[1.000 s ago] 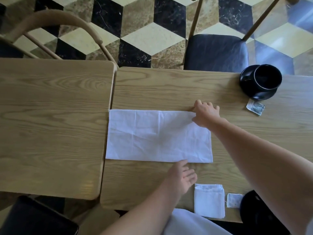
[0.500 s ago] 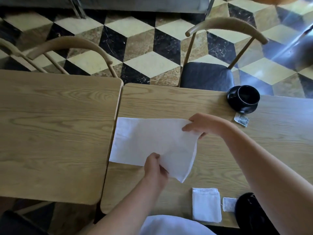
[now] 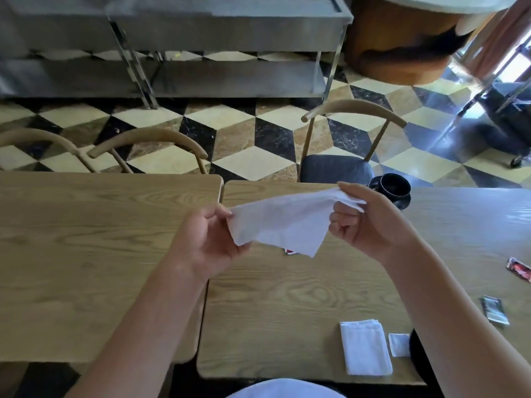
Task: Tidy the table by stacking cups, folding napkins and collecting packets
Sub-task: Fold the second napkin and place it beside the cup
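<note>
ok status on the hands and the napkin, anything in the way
Left hand and right hand both pinching white napkin, held above the table. Red packet lies underneath. Folded napkin near edge.

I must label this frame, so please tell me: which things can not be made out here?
Head view only:
- Red packet: mostly hidden under the held napkin.
- Cup: partly behind the right hand; its inside is too dark.
- Print on the packets at right: too small and blurred.
- Dark round thing at the near edge: covered by the right forearm.
- Left hand grip: fingertips hidden behind the napkin.
</note>
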